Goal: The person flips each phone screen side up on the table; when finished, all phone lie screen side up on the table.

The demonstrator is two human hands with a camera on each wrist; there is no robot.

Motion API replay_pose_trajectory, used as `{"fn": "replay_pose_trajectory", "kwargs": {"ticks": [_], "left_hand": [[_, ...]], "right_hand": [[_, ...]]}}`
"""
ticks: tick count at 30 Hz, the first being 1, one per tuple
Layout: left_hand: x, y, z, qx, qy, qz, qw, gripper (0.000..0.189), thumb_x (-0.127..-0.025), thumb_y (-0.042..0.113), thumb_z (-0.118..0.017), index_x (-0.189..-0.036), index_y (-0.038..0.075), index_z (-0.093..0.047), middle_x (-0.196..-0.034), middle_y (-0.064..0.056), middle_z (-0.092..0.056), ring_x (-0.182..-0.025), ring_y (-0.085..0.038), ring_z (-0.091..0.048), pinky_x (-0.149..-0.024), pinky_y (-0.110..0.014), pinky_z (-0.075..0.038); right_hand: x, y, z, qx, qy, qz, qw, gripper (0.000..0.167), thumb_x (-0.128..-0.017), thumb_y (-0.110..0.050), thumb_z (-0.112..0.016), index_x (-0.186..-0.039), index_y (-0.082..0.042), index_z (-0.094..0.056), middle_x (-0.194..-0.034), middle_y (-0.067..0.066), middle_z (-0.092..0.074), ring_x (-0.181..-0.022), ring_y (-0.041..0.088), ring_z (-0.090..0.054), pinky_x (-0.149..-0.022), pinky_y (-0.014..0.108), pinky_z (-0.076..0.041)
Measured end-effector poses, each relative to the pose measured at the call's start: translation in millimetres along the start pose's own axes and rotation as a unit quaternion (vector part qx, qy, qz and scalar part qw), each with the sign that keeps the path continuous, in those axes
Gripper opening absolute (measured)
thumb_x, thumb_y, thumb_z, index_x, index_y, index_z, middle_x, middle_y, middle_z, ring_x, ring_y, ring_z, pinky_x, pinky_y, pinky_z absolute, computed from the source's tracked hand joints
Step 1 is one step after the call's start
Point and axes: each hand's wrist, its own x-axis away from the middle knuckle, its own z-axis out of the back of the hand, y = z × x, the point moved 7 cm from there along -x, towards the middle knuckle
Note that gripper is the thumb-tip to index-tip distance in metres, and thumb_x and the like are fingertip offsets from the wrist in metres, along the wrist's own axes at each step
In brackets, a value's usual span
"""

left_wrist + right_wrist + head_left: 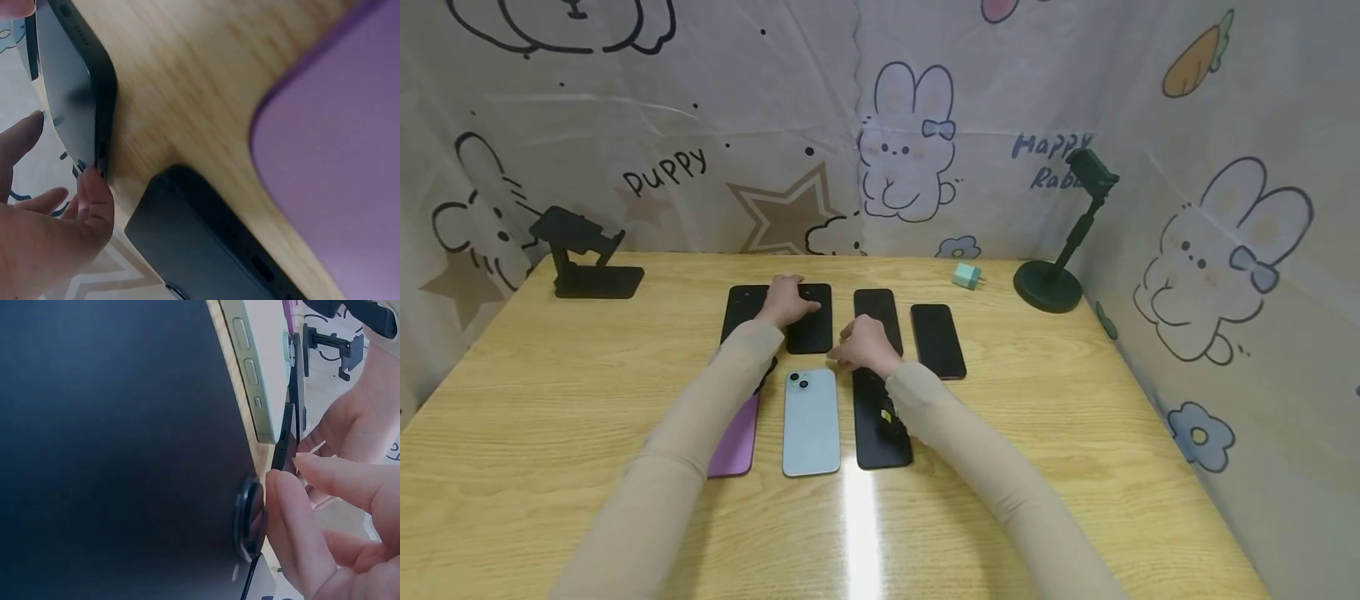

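My left hand (784, 302) reaches to the back row, its fingers touching the left side of a black phone (810, 333). In the left wrist view the left hand (56, 231) has one fingertip against that phone's (75, 94) edge, with another finger raised clear. Over the black phones of the right-hand column hovers my right hand (865, 343), thumb and forefinger extended to the left. Nothing shows between those fingers (331, 478) in the right wrist view. A light blue phone (811, 429) lies face down between a purple phone (735, 442) and a black phone (878, 437) with a small yellow mark.
Another black phone (741, 307) lies left of my left hand; one more (880, 304) sits behind my right hand. A phone with a pinkish edge (938, 342) lies further right. Behind are a black stand (597, 282), a pale blue charger plug (967, 275) and a green stand (1048, 287).
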Motion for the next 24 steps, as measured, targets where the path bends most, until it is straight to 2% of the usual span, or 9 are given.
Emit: {"fn": "replay_pose_trajectory", "kwargs": {"ticks": [5, 7, 13, 17, 21, 24], "left_hand": [[-5.0, -2.5, -2.7, -0.009, -0.017, 0.008, 0.9998, 0.082, -0.095, 0.024, -0.058, -0.152, -0.005, -0.006, -0.153, -0.032, -0.017, -0.141, -0.043, -0.023, -0.115, -0.05, -0.023], [-6.8, -3.8, -3.8, -0.013, -0.024, 0.009, 0.9996, 0.083, -0.096, 0.024, -0.056, -0.152, -0.004, -0.002, -0.153, -0.032, -0.019, -0.141, -0.043, -0.024, -0.115, -0.05, -0.023], [-7.8, -4.7, -6.3, -0.052, -0.052, 0.006, 0.9973, 0.079, -0.096, 0.025, -0.055, -0.152, -0.005, -0.007, -0.153, -0.031, -0.02, -0.141, -0.042, -0.024, -0.115, -0.05, -0.024], [-7.1, -5.0, -6.2, -0.059, -0.058, 0.001, 0.9966, 0.076, -0.096, 0.023, -0.055, -0.151, -0.005, -0.01, -0.153, -0.031, -0.018, -0.141, -0.042, -0.024, -0.115, -0.05, -0.025], [-7.3, -5.9, -7.1, -0.069, -0.056, -0.006, 0.996, 0.073, -0.096, 0.023, -0.056, -0.15, -0.006, -0.016, -0.153, -0.031, -0.019, -0.141, -0.042, -0.025, -0.114, -0.05, -0.025], [-6.5, -6.2, -7.2, -0.071, -0.056, -0.006, 0.9958, 0.073, -0.096, 0.024, -0.056, -0.15, -0.005, -0.017, -0.153, -0.03, -0.018, -0.141, -0.042, -0.025, -0.115, -0.05, -0.025]], "right_hand": [[-1.7, 0.6, -3.9, -0.001, -0.007, -0.006, 1.0, 0.047, -0.082, -0.008, -0.075, -0.123, 0.01, -0.058, -0.082, 0.016, -0.073, -0.068, 0.019, -0.071, -0.064, 0.026, -0.057], [-2.8, 0.6, -5.3, 0.002, -0.009, -0.006, 0.9999, 0.047, -0.082, -0.008, -0.074, -0.123, 0.01, -0.058, -0.081, 0.015, -0.073, -0.066, 0.019, -0.071, -0.065, 0.027, -0.058], [-3.5, -0.7, -7.2, 0.01, -0.011, -0.002, 0.9999, 0.046, -0.082, -0.008, -0.074, -0.121, 0.01, -0.059, -0.08, 0.015, -0.073, -0.065, 0.018, -0.071, -0.068, 0.028, -0.058], [-3.0, -1.7, -7.4, 0.011, -0.008, 0.001, 0.9999, 0.039, -0.082, -0.007, -0.075, -0.115, 0.01, -0.063, -0.078, 0.014, -0.073, -0.061, 0.016, -0.07, -0.065, 0.026, -0.057], [-3.8, -4.2, -8.9, 0.032, -0.003, 0.009, 0.9994, 0.016, -0.082, -0.007, -0.075, -0.09, 0.006, -0.072, -0.072, 0.012, -0.072, -0.054, 0.011, -0.066, -0.057, 0.021, -0.055], [-5.0, -5.8, -10.1, 0.046, -0.001, 0.01, 0.9989, 0.01, -0.082, -0.007, -0.074, -0.077, 0.002, -0.074, -0.068, 0.01, -0.071, -0.051, 0.01, -0.064, -0.054, 0.02, -0.053]]}}
